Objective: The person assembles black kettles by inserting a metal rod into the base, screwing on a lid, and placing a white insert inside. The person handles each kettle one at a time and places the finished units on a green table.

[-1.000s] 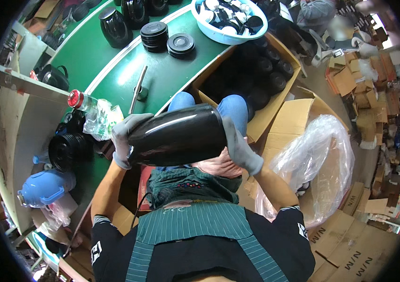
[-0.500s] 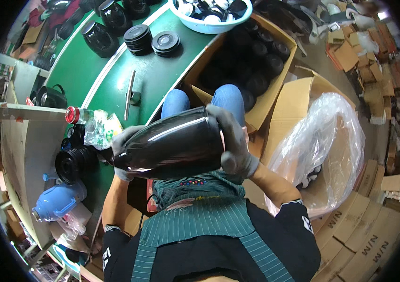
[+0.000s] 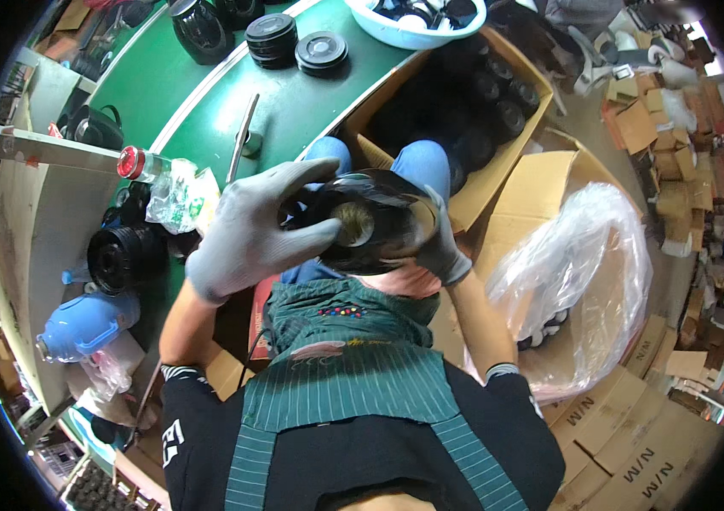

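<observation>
A glossy black, barrel-shaped shell (image 3: 379, 200) is held up over my lap, one end turned toward me. Inside that end shows a round, dull metallic-looking patch. My left hand (image 3: 251, 221), in a grey glove, clasps the shell's left side with fingers over the top and thumb at the facing end. On the opposite side my right hand (image 3: 443, 247), also gloved in grey, grips the shell; part of its fingers is hidden behind it. Whether the shell has a bottom or a lid at the far end cannot be seen.
Black lids (image 3: 322, 53) in stacks and a metal T-shaped tool (image 3: 244, 140) stand on the green table (image 3: 200, 128). A blue basin (image 3: 422, 36) of small parts is at the back. Right of me are a carton (image 3: 498, 183) of black pieces and a plastic-lined box (image 3: 583, 272).
The shell has swung from lying crosswise to pointing one end toward me. My left hand has moved from its left end round to its upper left side; my right hand still grips it.
</observation>
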Demonstrator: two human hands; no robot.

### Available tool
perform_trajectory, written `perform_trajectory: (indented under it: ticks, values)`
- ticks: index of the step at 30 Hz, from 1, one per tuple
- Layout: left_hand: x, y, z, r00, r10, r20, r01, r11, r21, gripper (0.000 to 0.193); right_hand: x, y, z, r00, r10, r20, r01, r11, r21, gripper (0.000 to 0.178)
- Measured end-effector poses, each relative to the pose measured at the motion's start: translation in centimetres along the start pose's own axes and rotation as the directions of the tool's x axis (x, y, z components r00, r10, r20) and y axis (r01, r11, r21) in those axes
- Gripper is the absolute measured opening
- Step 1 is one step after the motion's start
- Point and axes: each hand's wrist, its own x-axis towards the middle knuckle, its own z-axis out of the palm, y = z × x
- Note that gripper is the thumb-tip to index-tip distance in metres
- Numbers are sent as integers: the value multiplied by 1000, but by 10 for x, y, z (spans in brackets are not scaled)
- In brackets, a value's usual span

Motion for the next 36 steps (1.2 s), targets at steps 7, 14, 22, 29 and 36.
perform_trajectory:
  ticks: [7,14,22,29,36]
  values:
    - [-18,7,14,961,276,-37,-276,961,-18,73,-5,-17,-25,964,-57,259,-33,943,331,59]
    - [-24,7,20,944,294,-153,-297,955,-1,74,-11,-19,-29,990,-56,129,24,971,237,96]
    - [-36,23,57,786,543,-297,-305,757,578,75,-3,4,-34,982,-183,52,151,917,369,100]
    - [-12,4,57,660,660,-359,-393,710,584,54,-8,37,-24,626,-754,199,671,391,-630,128]
    - [-16,-18,62,622,661,-420,-416,734,537,58,-11,58,-56,803,-576,153,485,482,-730,93]
